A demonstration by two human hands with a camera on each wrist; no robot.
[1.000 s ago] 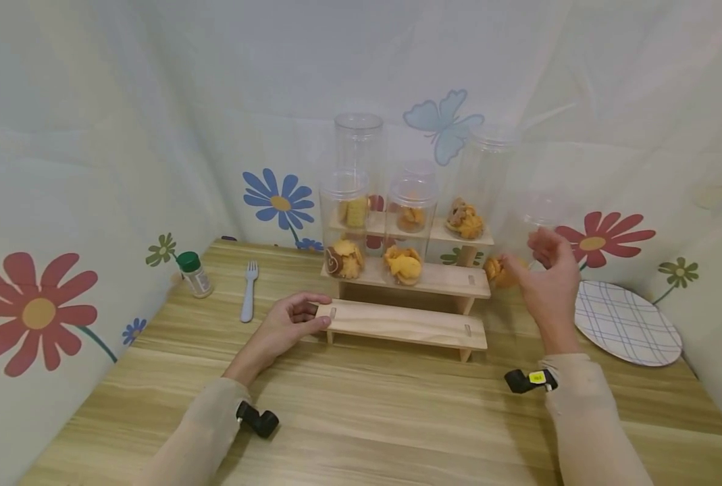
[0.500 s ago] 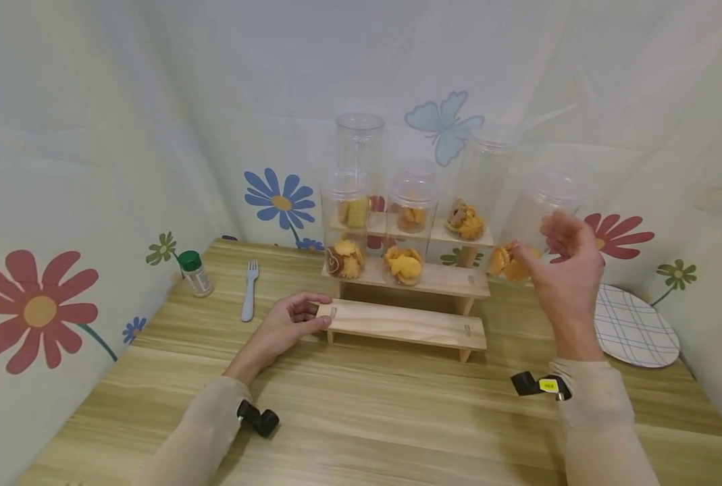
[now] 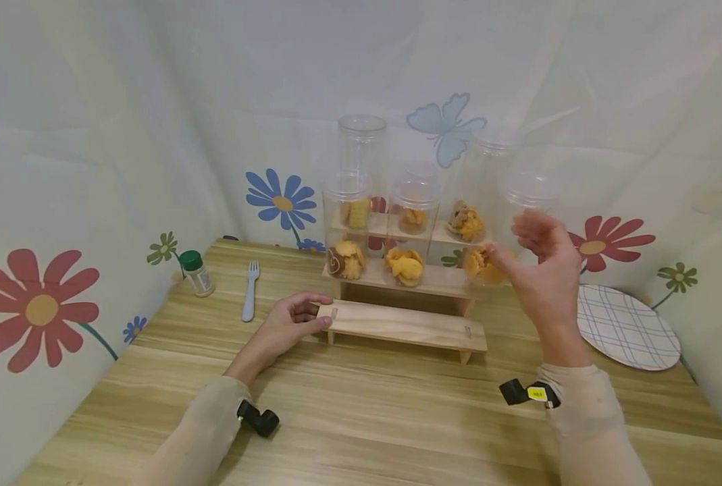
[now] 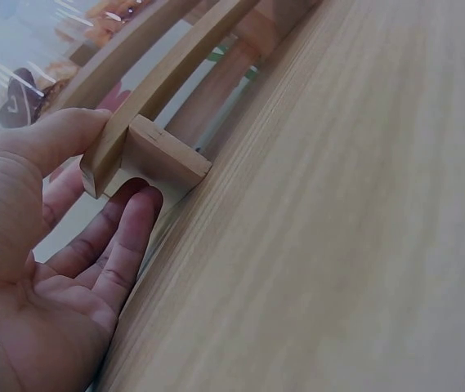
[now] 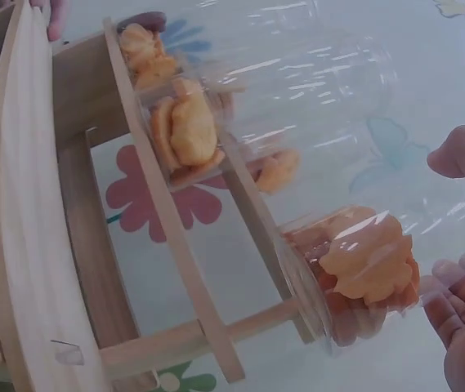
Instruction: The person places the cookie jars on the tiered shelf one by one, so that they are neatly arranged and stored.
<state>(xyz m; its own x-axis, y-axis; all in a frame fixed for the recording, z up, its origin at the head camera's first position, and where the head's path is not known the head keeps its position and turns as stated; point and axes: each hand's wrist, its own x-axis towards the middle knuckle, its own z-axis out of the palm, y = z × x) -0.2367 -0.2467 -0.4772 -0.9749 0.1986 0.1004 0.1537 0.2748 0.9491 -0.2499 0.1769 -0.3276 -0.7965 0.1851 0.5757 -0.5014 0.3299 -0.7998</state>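
Note:
My left hand [image 3: 290, 318] grips the left end of a three-tier wooden display stand [image 3: 403, 320], thumb [image 4: 73, 131] on the lowest shelf's edge and other fingers curled under it. With my right hand [image 3: 546, 270] I hold a clear lidded jar [image 5: 355, 269] of cookies beside the middle shelf's right end. Whether its base touches the shelf I cannot tell. On that middle shelf [image 3: 446, 278] stand two more jars, one with a dark-and-yellow cookie mix [image 3: 346, 258], one with yellow cookies [image 3: 404, 265]. Taller jars and a smaller one stand on the top shelf [image 3: 440, 229].
A plaid oval plate [image 3: 631, 327] lies to the right of the stand. At the left are a light grey fork [image 3: 249, 290] and a green-capped shaker bottle [image 3: 196, 273]. Behind hangs a flowered curtain [image 3: 281, 135].
The right hand and its cookie jar first shifted right, away from the stand, then came back left to the middle shelf's end. The left hand keeps its hold on the lowest shelf.

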